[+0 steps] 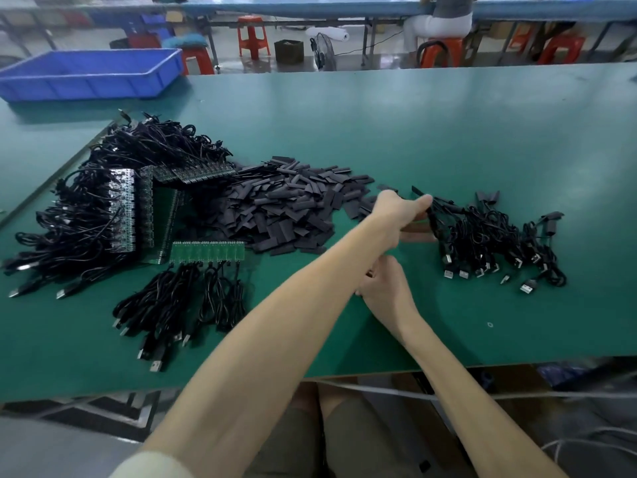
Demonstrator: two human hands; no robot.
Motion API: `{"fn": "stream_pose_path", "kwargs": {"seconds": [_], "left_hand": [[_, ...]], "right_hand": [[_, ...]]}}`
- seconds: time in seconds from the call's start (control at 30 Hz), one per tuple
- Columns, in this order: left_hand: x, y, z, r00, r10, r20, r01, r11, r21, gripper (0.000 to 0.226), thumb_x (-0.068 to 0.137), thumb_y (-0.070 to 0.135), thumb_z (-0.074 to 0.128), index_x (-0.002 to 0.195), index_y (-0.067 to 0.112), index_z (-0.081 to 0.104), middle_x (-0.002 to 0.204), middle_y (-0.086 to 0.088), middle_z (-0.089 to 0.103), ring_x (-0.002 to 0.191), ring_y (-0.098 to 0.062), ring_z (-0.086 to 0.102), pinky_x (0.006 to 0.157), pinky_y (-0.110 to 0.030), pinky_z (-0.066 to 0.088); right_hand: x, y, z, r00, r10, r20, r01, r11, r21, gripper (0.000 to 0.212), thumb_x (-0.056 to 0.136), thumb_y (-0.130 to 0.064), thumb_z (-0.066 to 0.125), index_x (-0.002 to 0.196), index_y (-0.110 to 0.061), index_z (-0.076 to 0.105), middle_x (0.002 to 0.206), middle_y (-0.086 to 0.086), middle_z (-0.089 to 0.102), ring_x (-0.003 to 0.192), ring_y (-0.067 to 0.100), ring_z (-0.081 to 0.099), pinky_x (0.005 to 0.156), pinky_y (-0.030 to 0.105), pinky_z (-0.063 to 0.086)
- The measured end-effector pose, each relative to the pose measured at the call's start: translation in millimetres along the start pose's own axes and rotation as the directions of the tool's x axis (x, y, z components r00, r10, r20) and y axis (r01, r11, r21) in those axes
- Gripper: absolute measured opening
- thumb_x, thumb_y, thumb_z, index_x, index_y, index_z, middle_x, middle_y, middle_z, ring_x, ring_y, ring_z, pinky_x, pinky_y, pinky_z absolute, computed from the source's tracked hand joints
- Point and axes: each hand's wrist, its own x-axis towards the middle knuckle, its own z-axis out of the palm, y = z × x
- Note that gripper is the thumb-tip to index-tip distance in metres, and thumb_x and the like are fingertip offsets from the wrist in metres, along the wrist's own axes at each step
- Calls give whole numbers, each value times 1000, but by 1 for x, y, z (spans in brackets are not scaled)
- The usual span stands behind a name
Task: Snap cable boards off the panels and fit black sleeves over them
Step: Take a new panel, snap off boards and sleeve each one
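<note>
A wide flat table with a green mat top (448,125), filling most of the view. On its far left corner, a blue rectangular plastic tray (89,81). At the left of the table, a big tangled heap of black cables (69,229), joined to green circuit-board panels (165,215) stacked and leaning in the middle of the heap. Just right of it and touching it, a loose pile of short flat black sleeves (282,208). Further right, near the sleeves, a smaller bunch of sleeved black cables (499,243), silver plugs toward the near edge. In front of the heap, one narrow green panel strip (206,251) lying flat, its own black cables trailing toward the near edge.

Left hand (396,212) stretched far across, at the left edge of the sleeved bunch, thumb and fingers pinching one black sleeved cable end (432,219). Right hand (386,288) lower, near the middle of the table, partly hidden under the left forearm, fingers bent; not possible to tell whether holding anything.
</note>
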Motion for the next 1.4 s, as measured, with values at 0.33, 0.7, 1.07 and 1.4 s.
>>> {"fn": "stream_pose_path", "kwargs": {"seconds": [0.33, 0.7, 1.07, 1.4], "left_hand": [[8, -16, 4, 975, 52, 216, -127, 930, 345, 28, 100, 4, 60, 126, -6, 62, 118, -19, 70, 86, -22, 70, 75, -29, 61], [1, -17, 16, 922, 127, 365, -327, 759, 562, 37, 99, 7, 60, 136, 4, 61, 134, -12, 64, 117, -24, 62, 93, -29, 50], [-29, -2, -55, 875, 461, 150, -452, 664, 595, 23, 97, 5, 55, 110, 10, 74, 101, -3, 76, 87, -16, 70, 80, -23, 52], [-90, 18, -235, 988, 142, -56, 26, 205, 979, 25, 93, 35, 70, 106, 14, 69, 104, -2, 71, 92, -18, 67, 89, -34, 56]], "right_hand": [[0, -2, 3, 1000, 16, 19, -12, 983, -184, 32, 87, -1, 57, 64, -17, 42, 58, -6, 46, 53, 8, 36, 48, 20, 30], [-4, -3, 2, 995, 52, 84, -30, 967, -251, 20, 99, -2, 51, 110, 7, 65, 106, 24, 69, 103, 39, 64, 92, 48, 52], [-4, -6, 0, 999, -40, 33, 37, 996, 84, 17, 100, -19, 60, 86, -24, 66, 71, -10, 74, 59, 9, 64, 64, 27, 48], [-5, -3, 2, 995, -95, 38, 90, 988, 122, 14, 103, -29, 61, 94, -24, 71, 77, -9, 76, 63, 6, 66, 65, 18, 49]]}}
